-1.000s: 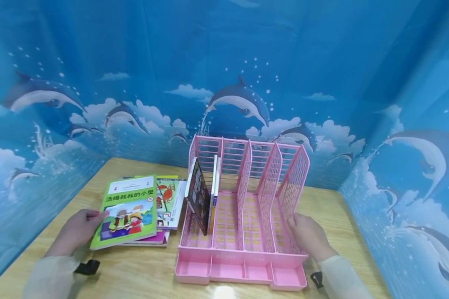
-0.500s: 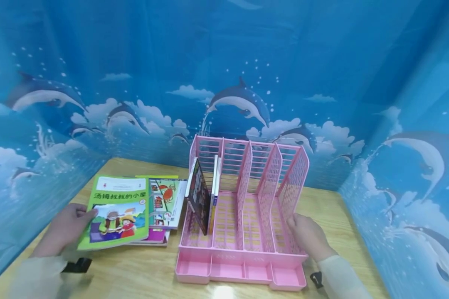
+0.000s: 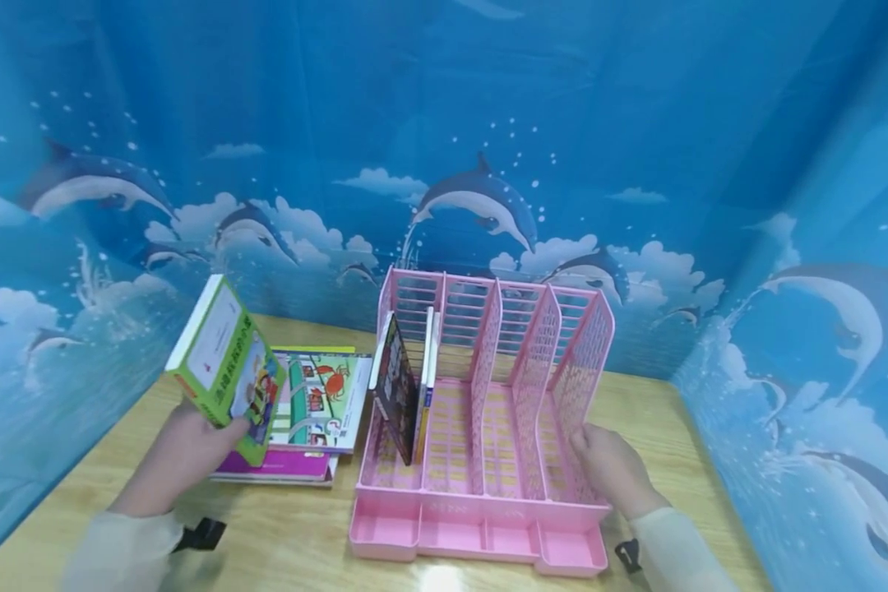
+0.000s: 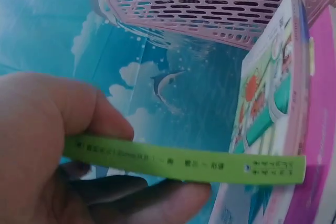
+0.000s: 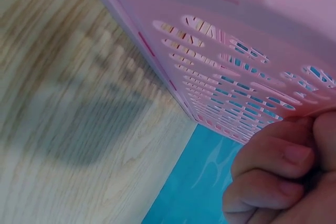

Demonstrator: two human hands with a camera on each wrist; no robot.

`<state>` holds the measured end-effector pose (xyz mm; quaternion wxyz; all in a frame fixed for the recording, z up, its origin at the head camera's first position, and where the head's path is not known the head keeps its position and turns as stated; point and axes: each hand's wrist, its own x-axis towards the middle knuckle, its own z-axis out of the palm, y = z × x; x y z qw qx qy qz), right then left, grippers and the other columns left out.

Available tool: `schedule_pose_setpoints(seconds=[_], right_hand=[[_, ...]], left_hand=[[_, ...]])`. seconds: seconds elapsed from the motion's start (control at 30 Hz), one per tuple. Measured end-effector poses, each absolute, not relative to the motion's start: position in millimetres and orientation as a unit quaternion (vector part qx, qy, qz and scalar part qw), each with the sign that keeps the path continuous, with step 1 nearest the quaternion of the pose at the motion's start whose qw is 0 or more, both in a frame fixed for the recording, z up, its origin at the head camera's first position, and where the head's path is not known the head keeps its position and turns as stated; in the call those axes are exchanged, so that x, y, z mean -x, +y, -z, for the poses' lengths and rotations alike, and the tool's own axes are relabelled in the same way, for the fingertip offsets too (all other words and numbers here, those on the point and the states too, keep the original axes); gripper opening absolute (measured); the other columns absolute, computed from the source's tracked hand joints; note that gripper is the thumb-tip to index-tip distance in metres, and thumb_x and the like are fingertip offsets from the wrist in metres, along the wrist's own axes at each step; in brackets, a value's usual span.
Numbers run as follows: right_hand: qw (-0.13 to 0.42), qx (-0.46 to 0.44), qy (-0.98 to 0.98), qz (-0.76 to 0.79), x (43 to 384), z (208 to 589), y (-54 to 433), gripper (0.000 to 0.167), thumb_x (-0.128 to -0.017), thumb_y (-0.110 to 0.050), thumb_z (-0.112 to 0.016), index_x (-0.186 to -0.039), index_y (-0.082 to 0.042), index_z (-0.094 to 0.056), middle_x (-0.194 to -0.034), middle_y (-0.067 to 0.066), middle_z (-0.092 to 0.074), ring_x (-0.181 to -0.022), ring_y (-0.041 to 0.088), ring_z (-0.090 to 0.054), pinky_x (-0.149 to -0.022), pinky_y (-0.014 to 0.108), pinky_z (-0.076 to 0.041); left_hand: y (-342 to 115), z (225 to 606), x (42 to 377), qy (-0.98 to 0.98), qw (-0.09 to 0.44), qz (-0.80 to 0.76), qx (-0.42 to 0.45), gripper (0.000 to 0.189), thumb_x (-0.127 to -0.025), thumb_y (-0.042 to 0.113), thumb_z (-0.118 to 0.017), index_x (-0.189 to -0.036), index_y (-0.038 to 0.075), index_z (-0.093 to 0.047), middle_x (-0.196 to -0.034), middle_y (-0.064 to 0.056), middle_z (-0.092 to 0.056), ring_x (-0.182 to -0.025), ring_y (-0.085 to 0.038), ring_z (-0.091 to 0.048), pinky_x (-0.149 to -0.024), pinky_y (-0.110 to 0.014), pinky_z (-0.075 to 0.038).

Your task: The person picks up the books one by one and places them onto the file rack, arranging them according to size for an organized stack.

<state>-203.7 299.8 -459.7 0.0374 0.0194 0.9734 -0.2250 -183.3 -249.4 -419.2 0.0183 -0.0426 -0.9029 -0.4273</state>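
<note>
My left hand (image 3: 192, 448) pinches a green picture book (image 3: 235, 370) between thumb and fingers. It stands tilted up, cover turned to the right, over a pile of books. The left wrist view shows its narrow green spine (image 4: 184, 163) from the side. Beneath lie a book with a red crab (image 3: 333, 395) and a magenta one (image 3: 307, 464). A pink file rack (image 3: 481, 499) with several slots stands at the middle. My right hand (image 3: 614, 469) grips the edge of its right side wall, fingers curled in the right wrist view. That perforated wall (image 5: 226, 87) fills much of this view.
In the rack's leftmost slot lean a dark-covered book (image 3: 395, 390) and thin white-edged books (image 3: 426, 378). Small trays (image 3: 451, 534) run along the rack's front. The wooden table (image 3: 266, 543) is bounded behind and on both sides by a blue dolphin-print curtain (image 3: 303, 123).
The green book first slid left over the pile, lying nearly flat. Now my left hand has tipped it up on edge and brought it slightly right. My right hand stays on the rack.
</note>
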Motion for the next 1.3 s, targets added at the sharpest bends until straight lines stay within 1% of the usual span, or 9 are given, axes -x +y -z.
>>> schedule_pose_setpoints(seconds=[0.1,0.23,0.33,0.53,0.63,0.77,0.9,1.0,1.3], right_hand=[[0.040,-0.023,0.971,0.234,203,461,299,0.042,-0.110,-0.031,-0.038,-0.108,-0.003,-0.069,-0.066,0.003,-0.048,-0.060,0.020,-0.047,-0.057,0.035,-0.045],[0.044,-0.028,0.970,0.239,203,461,300,0.039,-0.110,-0.030,-0.038,-0.095,-0.007,-0.065,-0.065,0.003,-0.047,-0.058,0.020,-0.046,-0.055,0.033,-0.043],[0.041,-0.023,0.971,0.236,203,461,299,0.039,-0.110,-0.030,-0.038,-0.096,-0.007,-0.066,-0.066,0.003,-0.048,-0.060,0.019,-0.047,-0.055,0.034,-0.043],[0.039,-0.021,0.973,0.228,205,460,300,0.041,-0.110,-0.032,-0.038,-0.106,-0.004,-0.068,-0.066,0.003,-0.049,-0.061,0.020,-0.049,-0.057,0.034,-0.045],[0.039,-0.023,0.972,0.230,205,460,300,0.041,-0.110,-0.031,-0.038,-0.106,-0.003,-0.068,-0.065,0.004,-0.047,-0.059,0.020,-0.047,-0.056,0.034,-0.043],[0.035,-0.023,0.972,0.230,204,459,299,0.038,-0.109,-0.029,-0.038,-0.093,-0.007,-0.065,-0.063,0.003,-0.045,-0.057,0.020,-0.045,-0.055,0.033,-0.042],[0.033,-0.022,0.973,0.227,203,458,298,0.037,-0.109,-0.028,-0.038,-0.083,-0.011,-0.058,-0.063,0.002,-0.044,-0.057,0.019,-0.043,-0.055,0.033,-0.041],[0.031,-0.020,0.973,0.228,202,458,297,0.038,-0.109,-0.028,-0.038,-0.079,-0.012,-0.055,-0.063,0.002,-0.044,-0.057,0.019,-0.043,-0.055,0.033,-0.041],[0.034,-0.031,0.970,0.240,203,459,299,0.037,-0.109,-0.029,-0.039,-0.086,-0.009,-0.061,-0.064,0.003,-0.046,-0.059,0.020,-0.046,-0.056,0.033,-0.043]], left_hand=[[-243,418,183,-0.903,0.010,0.427,0.042,0.083,-0.099,0.007,-0.057,-0.162,-0.006,-0.004,-0.151,-0.045,-0.033,-0.128,-0.063,-0.047,-0.094,-0.065,-0.054],[-236,419,181,-0.901,0.004,0.432,0.045,0.073,-0.102,0.009,-0.054,-0.160,-0.009,-0.013,-0.149,-0.044,-0.037,-0.126,-0.059,-0.053,-0.090,-0.058,-0.059],[-234,421,179,-0.900,0.010,0.434,0.041,0.070,-0.103,0.009,-0.054,-0.159,-0.010,-0.017,-0.148,-0.043,-0.040,-0.126,-0.059,-0.052,-0.093,-0.061,-0.056],[-224,427,175,-0.884,0.031,0.466,0.023,0.076,-0.102,0.005,-0.054,-0.162,-0.004,-0.010,-0.155,-0.040,-0.032,-0.135,-0.060,-0.042,-0.103,-0.067,-0.045],[-216,427,171,-0.872,0.035,0.488,0.020,0.075,-0.102,0.005,-0.054,-0.163,-0.003,-0.010,-0.155,-0.039,-0.033,-0.134,-0.059,-0.045,-0.102,-0.063,-0.048],[-202,420,164,-0.858,0.030,0.512,0.025,0.079,-0.102,0.006,-0.055,-0.165,0.005,-0.008,-0.159,-0.035,-0.032,-0.135,-0.057,-0.046,-0.097,-0.058,-0.052],[-185,409,155,-0.841,0.056,0.534,0.062,0.088,-0.099,0.000,-0.058,-0.167,0.016,-0.005,-0.163,-0.029,-0.029,-0.138,-0.055,-0.043,-0.097,-0.055,-0.054],[-173,401,148,-0.830,0.075,0.545,0.092,0.090,-0.096,-0.004,-0.060,-0.167,0.017,-0.008,-0.161,-0.029,-0.032,-0.136,-0.054,-0.047,-0.094,-0.051,-0.057],[-149,390,126,-0.815,0.103,0.548,0.159,0.092,-0.093,-0.007,-0.064,-0.166,0.016,-0.015,-0.157,-0.029,-0.040,-0.129,-0.052,-0.055,-0.088,-0.042,-0.061]])
